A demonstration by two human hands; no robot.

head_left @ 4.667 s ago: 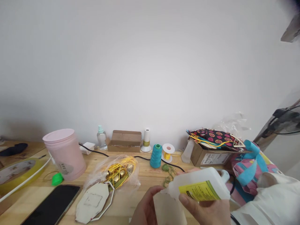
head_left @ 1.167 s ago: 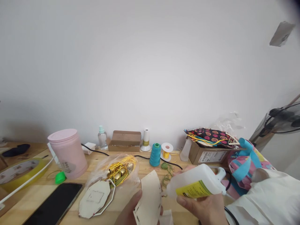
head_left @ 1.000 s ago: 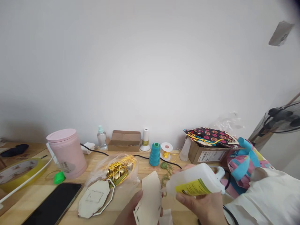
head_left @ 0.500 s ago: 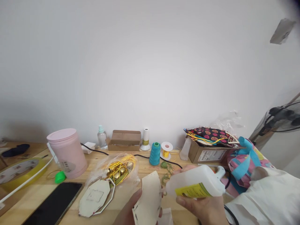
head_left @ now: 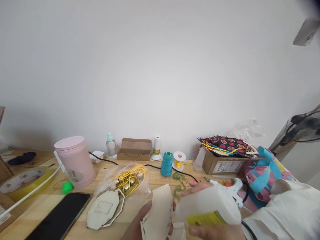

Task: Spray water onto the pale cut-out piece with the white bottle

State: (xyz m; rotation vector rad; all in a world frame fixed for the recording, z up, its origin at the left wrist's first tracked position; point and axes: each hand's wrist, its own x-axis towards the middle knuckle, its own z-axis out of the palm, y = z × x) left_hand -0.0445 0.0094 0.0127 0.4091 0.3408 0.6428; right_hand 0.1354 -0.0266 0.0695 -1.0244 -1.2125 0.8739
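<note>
Holding a panel (head_left: 158,213) at lower centre, a bottle (head_left: 212,204) at lower right.
The left hand (head_left: 139,222) is clasping the thin, pale, curved panel; the right hand (head_left: 217,232) is gripping the wide, smooth, translucent bottle.

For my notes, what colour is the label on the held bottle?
The label is mostly yellow; head view shows it.

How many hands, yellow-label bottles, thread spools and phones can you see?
Hands: 2 (left hand, right hand)
Yellow-label bottle: 1
Thread spools: 3 (teal spool, yellow spool, olive spool)
Phone: 1
Total: 7
</note>
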